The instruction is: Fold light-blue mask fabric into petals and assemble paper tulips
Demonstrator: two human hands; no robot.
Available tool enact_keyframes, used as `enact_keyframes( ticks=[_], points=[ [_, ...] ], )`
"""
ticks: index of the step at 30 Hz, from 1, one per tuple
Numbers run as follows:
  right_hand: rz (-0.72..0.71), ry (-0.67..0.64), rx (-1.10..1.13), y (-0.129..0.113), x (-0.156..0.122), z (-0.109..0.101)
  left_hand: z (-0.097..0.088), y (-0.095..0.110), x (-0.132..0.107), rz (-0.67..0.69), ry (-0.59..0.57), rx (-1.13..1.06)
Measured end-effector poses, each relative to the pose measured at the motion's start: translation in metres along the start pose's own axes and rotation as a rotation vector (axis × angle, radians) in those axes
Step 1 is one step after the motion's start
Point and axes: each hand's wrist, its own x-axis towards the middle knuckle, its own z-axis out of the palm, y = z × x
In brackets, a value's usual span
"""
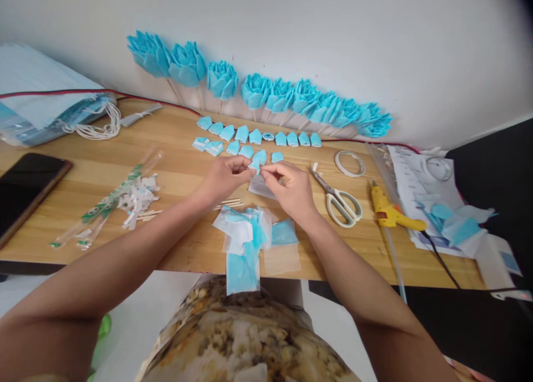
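Note:
Between my fingertips, at the middle of the table, is a small folded blue fabric petal (259,159). My left hand (229,176) pinches its left side. On the other side my right hand (290,189) pinches its lower right edge, thumb and forefinger together. A whitish translucent sheet (262,187) lies under the hands, partly hidden by them. Beyond my fingers, two rows of similar blue folded petals (255,136) are laid out. Closer to my body, cut blue and white fabric pieces (242,271) lie in a pile, some hanging over the table edge.
Blue fabric flowers (222,79) on sticks lean against the wall. Scissors (337,196), a tape roll (350,164) and a yellow glue gun (391,210) lie at right. Paper scraps (139,199), a phone (31,190) and bagged face masks (45,99) are at left. A red-black cable runs along the back.

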Motion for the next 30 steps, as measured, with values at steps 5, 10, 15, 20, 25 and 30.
enact_keyframes(
  ticks=[5, 10, 15, 20, 25, 30],
  points=[
    [0.008, -0.005, -0.018, 0.0005, -0.0006, 0.0, 0.0, 0.0007, -0.0005, -0.01, -0.006, -0.026],
    [0.013, -0.002, -0.01, -0.0007, -0.0006, -0.001, 0.0, -0.0003, -0.0003, -0.011, 0.0, -0.02],
    [0.138, 0.018, 0.127, -0.0012, 0.0011, -0.0009, -0.0008, 0.0015, 0.0003, -0.022, -0.006, -0.074],
    [0.41, 0.055, 0.5, 0.0051, 0.0039, 0.0023, -0.0011, 0.0002, 0.0014, -0.044, -0.02, -0.227],
    [0.479, -0.102, 0.732, 0.0064, 0.0041, 0.0044, 0.0008, 0.0005, -0.0003, -0.077, -0.058, -0.21],
    [0.395, -0.038, 0.584, 0.0063, 0.0022, 0.0066, 0.0015, 0.0056, -0.0031, -0.097, -0.1, -0.154]
  ],
)
